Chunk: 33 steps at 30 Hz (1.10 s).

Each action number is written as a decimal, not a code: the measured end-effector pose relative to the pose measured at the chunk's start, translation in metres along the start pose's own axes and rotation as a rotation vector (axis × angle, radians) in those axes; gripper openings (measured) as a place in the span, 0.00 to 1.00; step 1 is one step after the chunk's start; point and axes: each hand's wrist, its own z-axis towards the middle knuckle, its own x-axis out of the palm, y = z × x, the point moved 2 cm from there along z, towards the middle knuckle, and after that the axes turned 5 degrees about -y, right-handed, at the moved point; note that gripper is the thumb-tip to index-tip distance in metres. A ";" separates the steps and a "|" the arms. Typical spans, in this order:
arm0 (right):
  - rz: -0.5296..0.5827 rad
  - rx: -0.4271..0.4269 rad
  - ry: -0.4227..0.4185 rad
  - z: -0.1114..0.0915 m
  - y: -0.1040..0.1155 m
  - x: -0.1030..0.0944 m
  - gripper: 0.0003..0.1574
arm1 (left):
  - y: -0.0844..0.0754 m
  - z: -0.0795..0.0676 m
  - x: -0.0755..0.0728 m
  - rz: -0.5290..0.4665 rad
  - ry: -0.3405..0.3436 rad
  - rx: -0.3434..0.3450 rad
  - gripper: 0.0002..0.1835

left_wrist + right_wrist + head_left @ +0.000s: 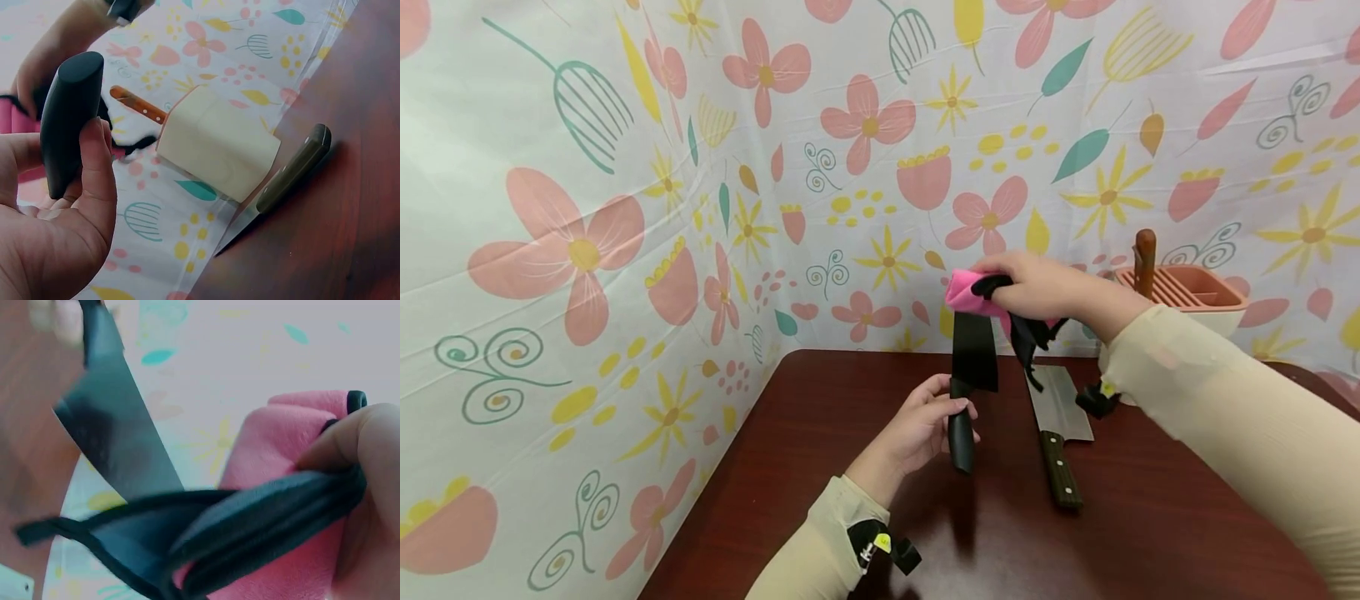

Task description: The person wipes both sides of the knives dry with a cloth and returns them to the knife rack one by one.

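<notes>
My left hand [917, 425] grips the black handle [72, 119] of a dark-bladed cleaver [974, 350], held up over the table with its blade pointing away. In my right hand [1037, 283] is a folded pink cloth [275, 444] with black edging, bunched between thumb and fingers. The cloth overlaps the far end of the dark blade in the head view, and black strips of it hang down. A second cleaver [1060, 400], with a silver blade and a brown riveted handle [294, 165], lies on the table to the right.
A cream knife block [215, 144] with a pink slotted top stands at the back right, a brown-handled knife [1145, 258] upright in it. Floral sheeting [865, 208] hangs behind and left of the dark red table [820, 425].
</notes>
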 end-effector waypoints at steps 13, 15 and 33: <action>-0.274 0.037 -0.182 0.032 -0.040 0.067 0.32 | 0.002 -0.001 0.005 0.002 -0.002 -0.027 0.11; -0.261 0.035 -0.199 0.033 -0.046 0.076 0.32 | 0.002 -0.002 0.005 0.000 0.005 -0.029 0.11; -0.074 0.167 -0.169 0.019 -0.060 0.098 0.38 | 0.005 0.000 0.004 -0.009 0.036 -0.048 0.11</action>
